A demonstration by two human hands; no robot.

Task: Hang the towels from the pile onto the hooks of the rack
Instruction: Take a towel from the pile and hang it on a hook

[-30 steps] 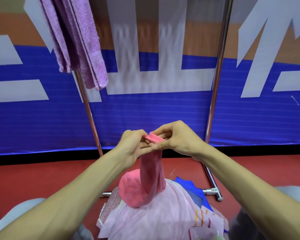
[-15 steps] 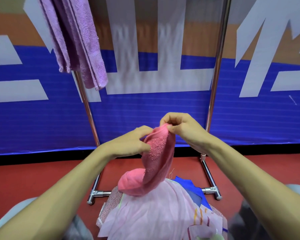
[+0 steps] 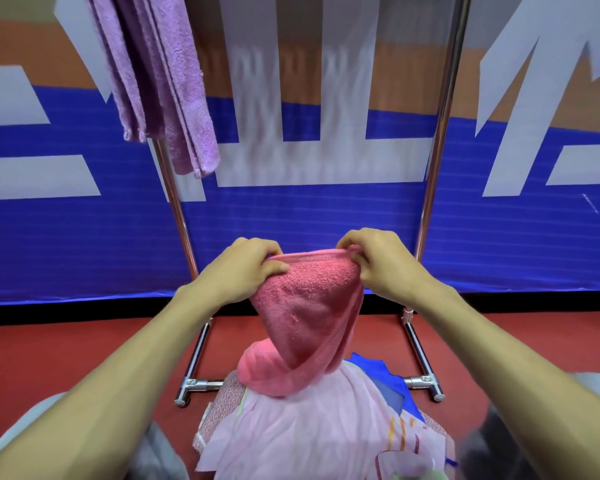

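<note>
Nothing here reads as a word or number. The banner (image 3: 326,220) behind the rack (image 3: 442,133) carries big white block strokes on blue and orange, all cut off by the edge of my view: upright bars at twelve o'clock, slanted strokes at two o'clock, flat bars at nine o'clock. I cannot tell which letters they are.
</note>
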